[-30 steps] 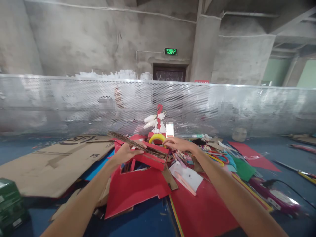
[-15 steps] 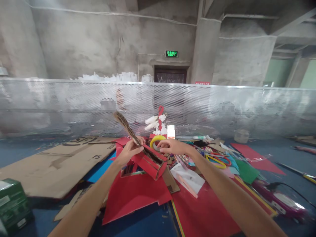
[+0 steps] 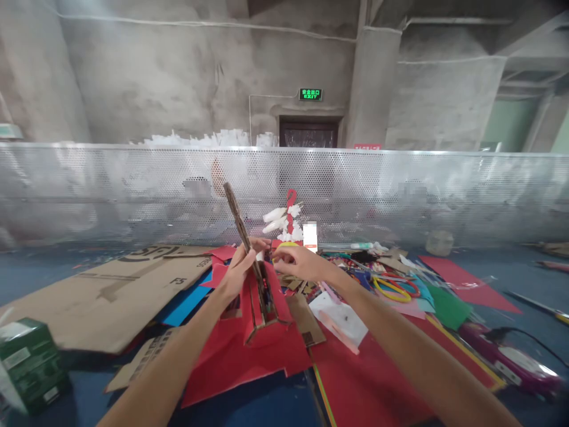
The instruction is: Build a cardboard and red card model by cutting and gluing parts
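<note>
My left hand [image 3: 240,268] is closed around the far left part of a narrow red cardboard box [image 3: 279,305], whose long open slot faces up. A brown cardboard strip [image 3: 236,213] rises at a slant from this box, passing under my left thumb. At the box's far right edge, my right hand [image 3: 299,262] has its fingers curled together; whatever is between their tips is hidden. Just behind the right hand is a yellow tape roll [image 3: 288,244], mostly covered. A red cut-out sheet [image 3: 235,367] lies under the box.
Beyond the hands stand a red hook-shaped piece with white flowers [image 3: 291,214] and a lit phone [image 3: 310,237]. Scissors with yellow handles [image 3: 391,289] and paper scraps lie right. A purple glue-gun-like device [image 3: 511,362] is at far right; flat cardboard [image 3: 98,308] and a green box [image 3: 33,362] are left.
The red box has turned so its near end points more toward me, and the cardboard strip stands steeper. My right hand has shifted slightly left from the tape roll to the box's edge, fingers curling.
</note>
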`<state>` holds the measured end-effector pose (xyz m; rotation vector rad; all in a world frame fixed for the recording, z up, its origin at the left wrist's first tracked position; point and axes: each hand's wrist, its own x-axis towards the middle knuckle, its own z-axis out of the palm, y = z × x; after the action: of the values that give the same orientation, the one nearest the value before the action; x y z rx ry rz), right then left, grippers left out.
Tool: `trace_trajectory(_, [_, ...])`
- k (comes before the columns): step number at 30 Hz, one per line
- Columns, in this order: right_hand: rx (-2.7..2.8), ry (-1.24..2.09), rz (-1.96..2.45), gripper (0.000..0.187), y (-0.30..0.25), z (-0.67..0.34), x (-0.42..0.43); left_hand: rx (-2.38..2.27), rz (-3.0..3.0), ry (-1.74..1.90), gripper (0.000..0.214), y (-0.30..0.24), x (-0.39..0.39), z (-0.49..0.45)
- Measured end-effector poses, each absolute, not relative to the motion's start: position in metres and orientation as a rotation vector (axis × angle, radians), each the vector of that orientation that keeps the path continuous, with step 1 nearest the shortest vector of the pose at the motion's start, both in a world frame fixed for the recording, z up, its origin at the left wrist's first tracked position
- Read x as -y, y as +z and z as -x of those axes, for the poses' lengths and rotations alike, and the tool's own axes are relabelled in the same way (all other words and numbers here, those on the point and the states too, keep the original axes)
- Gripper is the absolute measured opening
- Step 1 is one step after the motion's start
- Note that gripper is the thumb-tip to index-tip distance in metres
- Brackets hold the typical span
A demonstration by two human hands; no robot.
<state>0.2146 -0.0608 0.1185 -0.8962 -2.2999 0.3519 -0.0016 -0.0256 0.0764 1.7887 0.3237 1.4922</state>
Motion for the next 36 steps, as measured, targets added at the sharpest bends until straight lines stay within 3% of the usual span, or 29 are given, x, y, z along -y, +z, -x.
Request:
trace_trajectory(12, [2.194, 0.381, 0.828, 0.029, 0.109, -0.189, 0.068, -0.581, -2.130, 1.300, 0.046, 0.087, 0.048, -0.006])
trace_trajectory(17, [2.008, 0.400, 0.912, 0.029, 0.114, -0.210, 0.056, -0.663, -2.181, 1.274, 0.042, 0.087, 0.036, 0.001])
trace_trajectory(29, [1.897, 0.100, 1.170, 0.033, 0.108, -0.231, 0.042, -0.812, -2.619, 1.147, 0.021, 0.081, 0.035, -0.009])
trace_trajectory(36, [1.941, 0.034, 1.121, 0.032, 0.108, -0.227, 0.043, -0.910, -2.754, 1.166, 0.029, 0.072, 0.032, -0.014])
